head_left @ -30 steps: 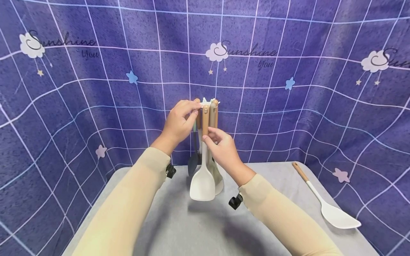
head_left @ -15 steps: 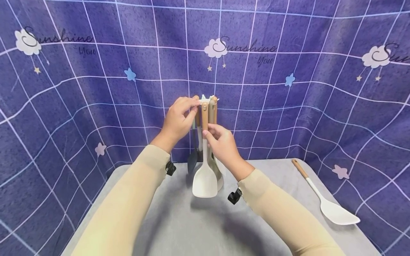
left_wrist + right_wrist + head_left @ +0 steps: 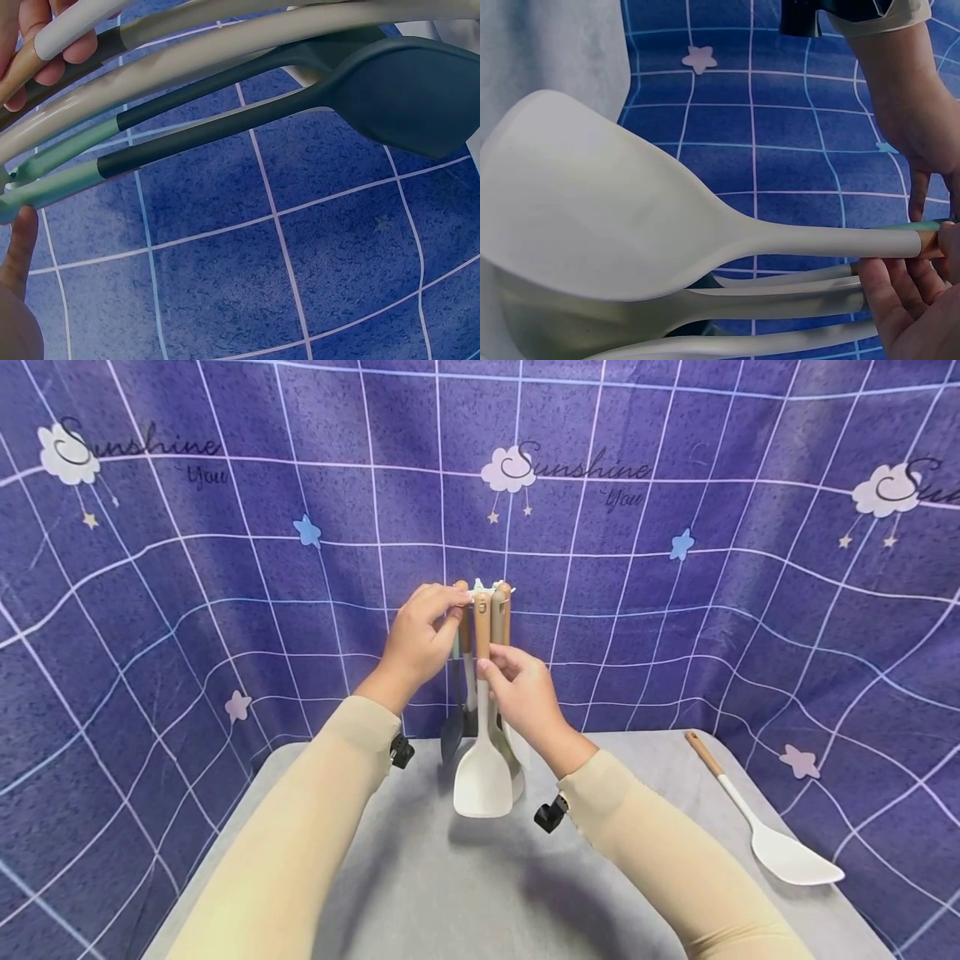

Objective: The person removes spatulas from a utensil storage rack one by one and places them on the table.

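A white spatula [image 3: 483, 777] with a wooden handle hangs, head down, at the front of a white utensil rack [image 3: 489, 588]. My right hand [image 3: 525, 689] pinches it where the wooden handle meets the white shaft. At the rack's top, my left hand [image 3: 422, 635] holds on with thumb and fingers, beside the wooden handle ends. In the left wrist view one of its fingers touches the green handle [image 3: 60, 187] of a dark turner [image 3: 409, 94]. The exact grip at the rack's top is partly hidden. Behind the white spatula, other utensils hang close together, including a beige one [image 3: 592, 319].
Another white spatula with a wooden handle [image 3: 795, 858] lies on the right side of the grey table [image 3: 420, 893]. A purple-blue gridded cloth [image 3: 600, 585] rises behind and at both sides of the table.
The white spatula's head has swung slightly to the right, with my right hand still on it. My left hand stays at the rack's top. The head view has shifted a little.
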`<state>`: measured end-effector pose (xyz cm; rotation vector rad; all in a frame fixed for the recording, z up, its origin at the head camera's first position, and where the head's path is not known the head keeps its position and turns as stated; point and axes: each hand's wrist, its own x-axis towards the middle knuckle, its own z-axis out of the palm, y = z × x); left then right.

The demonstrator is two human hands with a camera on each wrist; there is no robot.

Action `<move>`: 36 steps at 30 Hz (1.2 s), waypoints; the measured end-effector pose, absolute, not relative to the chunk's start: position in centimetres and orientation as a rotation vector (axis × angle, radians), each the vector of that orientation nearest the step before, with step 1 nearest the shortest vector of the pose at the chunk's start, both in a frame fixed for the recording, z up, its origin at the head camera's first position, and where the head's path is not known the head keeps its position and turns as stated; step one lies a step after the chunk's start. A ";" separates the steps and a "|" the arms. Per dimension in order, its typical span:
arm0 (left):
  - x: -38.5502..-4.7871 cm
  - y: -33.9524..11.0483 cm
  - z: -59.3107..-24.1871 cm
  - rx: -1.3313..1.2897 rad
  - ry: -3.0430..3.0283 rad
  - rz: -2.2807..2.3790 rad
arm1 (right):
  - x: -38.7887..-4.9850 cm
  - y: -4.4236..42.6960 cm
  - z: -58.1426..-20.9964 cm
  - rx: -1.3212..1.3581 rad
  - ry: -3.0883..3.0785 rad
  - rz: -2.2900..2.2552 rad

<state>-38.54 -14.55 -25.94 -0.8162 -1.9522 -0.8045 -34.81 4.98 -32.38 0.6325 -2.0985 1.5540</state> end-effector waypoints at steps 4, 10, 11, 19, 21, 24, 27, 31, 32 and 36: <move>-38.6 -14.5 -26.0 -0.823 -1.948 -0.807 | -34.9 4.9 -32.2 0.655 -2.088 1.555; -38.4 -14.5 -26.0 -0.833 -1.949 -0.812 | -34.8 4.9 -32.1 0.659 -2.091 1.555; -38.4 -14.5 -26.0 -0.830 -1.950 -0.814 | -34.7 4.9 -32.1 0.656 -2.092 1.556; -38.7 -14.4 -26.0 -0.825 -1.951 -0.804 | -34.3 4.8 -32.0 0.647 -2.075 1.602; -38.7 -14.5 -26.1 -0.823 -1.949 -0.802 | -34.2 4.8 -31.9 0.651 -2.067 1.611; -38.6 -14.5 -26.1 -0.813 -1.954 -0.803 | -34.2 4.8 -31.9 0.660 -2.058 1.614; -38.5 -14.4 -26.0 -0.803 -1.958 -0.806 | -34.1 4.9 -31.8 0.675 -2.052 1.622; -38.5 -14.4 -26.0 -0.801 -1.958 -0.800 | -34.0 5.0 -32.0 0.694 -2.049 1.635; -38.4 -14.4 -26.0 -0.803 -1.959 -0.797 | -33.9 5.1 -32.0 0.700 -2.050 1.634; -38.4 -14.4 -26.1 -0.803 -1.969 -0.794 | -33.5 5.4 -31.9 0.699 -2.053 1.647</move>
